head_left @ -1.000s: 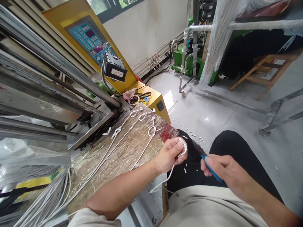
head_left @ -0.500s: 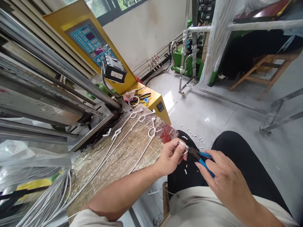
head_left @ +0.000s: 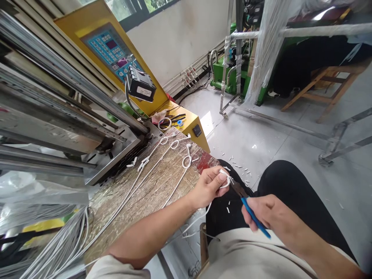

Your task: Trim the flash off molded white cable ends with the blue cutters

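Holding white cable (head_left: 228,181), blue-handled pliers (head_left: 243,199), box label (head_left: 144,91) illegible

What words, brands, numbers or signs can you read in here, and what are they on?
None can be read.
Label on the black box: print too small and blurred to read.
Keys on the control panel: markings too small to read.
Black fitting on the yellow cabinet: any marking too small to tell.
Pliers: no lettering can be made out.

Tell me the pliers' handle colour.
The handle is blue; it shows best in the head view.
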### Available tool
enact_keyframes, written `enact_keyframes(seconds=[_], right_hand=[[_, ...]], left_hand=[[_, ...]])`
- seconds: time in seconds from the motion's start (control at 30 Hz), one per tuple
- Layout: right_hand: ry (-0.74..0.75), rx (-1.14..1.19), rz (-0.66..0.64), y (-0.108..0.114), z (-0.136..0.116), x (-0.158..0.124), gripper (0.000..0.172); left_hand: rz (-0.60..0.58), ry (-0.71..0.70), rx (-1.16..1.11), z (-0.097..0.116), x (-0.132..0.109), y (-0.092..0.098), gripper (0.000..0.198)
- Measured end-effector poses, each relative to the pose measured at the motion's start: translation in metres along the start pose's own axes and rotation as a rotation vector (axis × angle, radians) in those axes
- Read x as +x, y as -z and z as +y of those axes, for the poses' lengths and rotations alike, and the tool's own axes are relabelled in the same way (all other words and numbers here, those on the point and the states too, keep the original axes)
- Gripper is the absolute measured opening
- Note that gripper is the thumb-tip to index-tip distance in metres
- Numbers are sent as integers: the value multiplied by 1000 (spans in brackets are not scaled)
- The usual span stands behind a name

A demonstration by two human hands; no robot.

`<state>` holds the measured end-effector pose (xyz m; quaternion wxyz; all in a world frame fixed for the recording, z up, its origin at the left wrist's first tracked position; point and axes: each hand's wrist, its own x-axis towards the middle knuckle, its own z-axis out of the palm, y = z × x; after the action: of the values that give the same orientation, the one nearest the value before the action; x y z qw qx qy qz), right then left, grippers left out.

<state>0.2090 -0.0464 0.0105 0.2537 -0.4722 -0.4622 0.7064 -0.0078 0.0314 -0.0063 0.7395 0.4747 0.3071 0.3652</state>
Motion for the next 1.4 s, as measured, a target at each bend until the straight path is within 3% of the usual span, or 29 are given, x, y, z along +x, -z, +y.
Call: enact_keyframes(seconds=[0.13,0.23,0.33,0.57,0.67,0.77,0.87,0.93,1.0,1.13,1.4], right_hand=[[336,-635,420,-8,12,1,47],[518,-891,560,-10,20,4,36],[574,-1022,613,-10,21,6,31],[625,-1108,611,-10,18,10,31],[565,-1008,598,-10,17,9,40],[323,-689,413,-8,12,7,51],[36,-203,124,-5,5,5,59],[-53,39,2,-4,3,5,65],[-19,14,59,-6,4,6,61],[172,-417,335,-13,13,6,52],[403,-721,514,-18,19,11,40]], left_hand=[[68,-63,165,-4,-2,2,37],[101,-99,277,-7,-4,3,37],[120,-129,360,-8,-6,3,37],[115,-176,464,-7,-8,3,32],[119,-175,468,-6,-8,3,32],[94,-157,375,-3,-5,2,36],[49,-109,203,-1,-1,1,38],[45,-69,90,-2,1,0,38],[62,-42,37,-4,3,-1,39],[101,-36,69,-8,2,1,41],[139,-121,315,-10,-4,2,40]])
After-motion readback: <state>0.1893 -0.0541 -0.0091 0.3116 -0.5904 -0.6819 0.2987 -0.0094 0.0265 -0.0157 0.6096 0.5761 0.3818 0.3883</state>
